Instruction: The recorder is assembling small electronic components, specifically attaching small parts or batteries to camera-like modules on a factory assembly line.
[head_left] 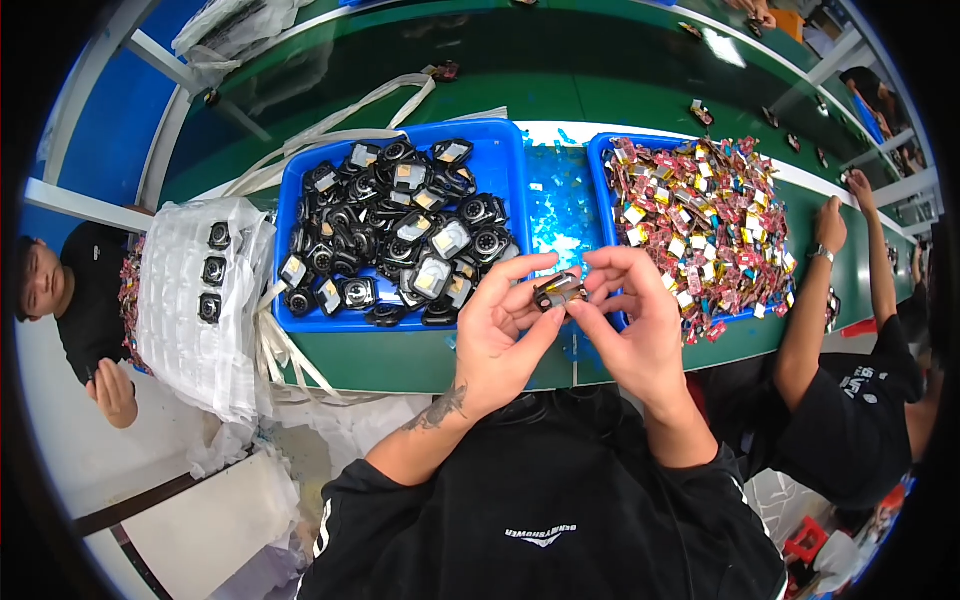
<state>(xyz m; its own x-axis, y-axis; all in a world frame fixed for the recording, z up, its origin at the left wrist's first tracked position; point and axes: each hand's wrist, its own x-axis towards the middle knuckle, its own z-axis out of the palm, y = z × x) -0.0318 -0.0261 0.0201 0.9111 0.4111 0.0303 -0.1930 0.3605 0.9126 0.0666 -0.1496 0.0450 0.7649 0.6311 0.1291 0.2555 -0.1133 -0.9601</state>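
Black sleeves of ours rise from the lower edge, and our two hands meet just above the near rim of the green table [420, 365]. Our left hand [497, 340] and right hand [635, 320] together hold one small black module [559, 291] with a shiny face; the fingers [520, 272] of both hands are closed on it from either side, pinching it at its ends. It hangs in the air between the two trays, over the gap where blue scraps lie. Just beyond our left hand sits a blue tray [505, 160] heaped with more black modules. Beyond our right hand a second blue tray [600, 150] holds a pile of small red and yellow parts. At far left a white blister sheet [190, 330] carries three modules. Another person's arm [815, 300] reaches to the table on our right
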